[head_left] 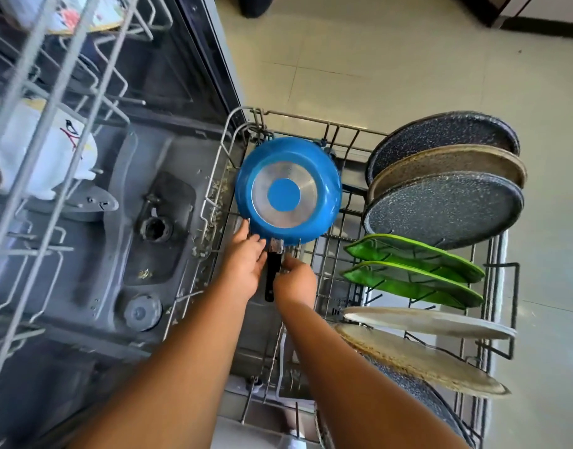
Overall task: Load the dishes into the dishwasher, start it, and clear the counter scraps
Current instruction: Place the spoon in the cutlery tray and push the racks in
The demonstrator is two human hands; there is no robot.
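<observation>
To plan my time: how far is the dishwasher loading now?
Done: plates stand along the right side of the pulled-out lower rack, and a white mug sits in the upper rack. In hand: the left hand and right hand hold the blue pan, upside down in the rack, by its handle. Left: push racks in, close, start; the counter is out of view.

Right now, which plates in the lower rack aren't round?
The two bright green leaf-shaped plates, standing between the grey speckled plate and the cream plate; all others are round.
</observation>
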